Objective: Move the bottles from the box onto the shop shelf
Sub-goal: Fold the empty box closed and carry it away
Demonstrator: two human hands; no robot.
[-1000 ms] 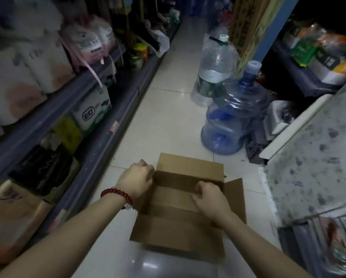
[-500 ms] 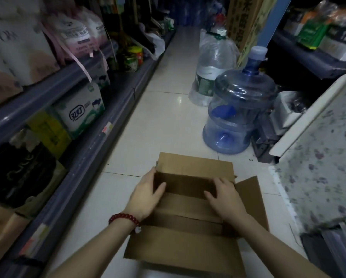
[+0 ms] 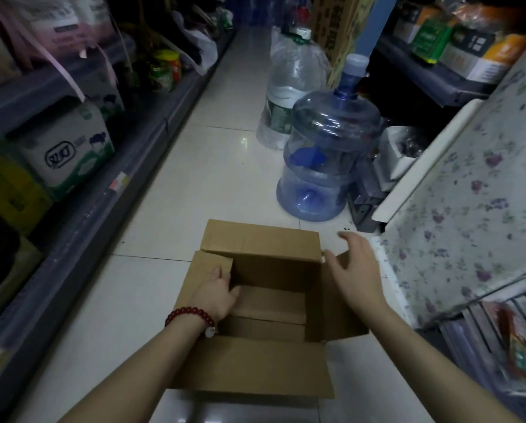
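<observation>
The left hand (image 3: 216, 296), with a red bead bracelet (image 3: 188, 315) on its wrist, grips the left flap of a cardboard box (image 3: 255, 361), fingers curled over the flap's edge and reaching into the opening. The right hand (image 3: 355, 270) hovers over the box's right flap with its fingers spread and relaxed, holding nothing; whether it touches the flap cannot be told. The box sits on the pale tiled floor (image 3: 194, 184) of a narrow shop aisle, all four flaps folded outward. Inside, only brown cardboard layers show; no bottles can be made out in it. To the left of the box runs a grey shop shelf (image 3: 81, 227), its lower levels carrying a white and green pack (image 3: 69, 154) and yellow packs (image 3: 8, 184), with jars (image 3: 165, 70) farther along. To the right, close to the right hand, a slanted board covered in a floral pattern (image 3: 475, 190) leans over the aisle. Just beyond the box stands a large blue water jug (image 3: 326, 148) with a pale cap, upright on the floor. Behind it, touching or just beside it, stands a clear water jug (image 3: 289, 87) wrapped in plastic. On the far right, a dark shelf (image 3: 426, 74) holds green and orange packages (image 3: 457, 38).
</observation>
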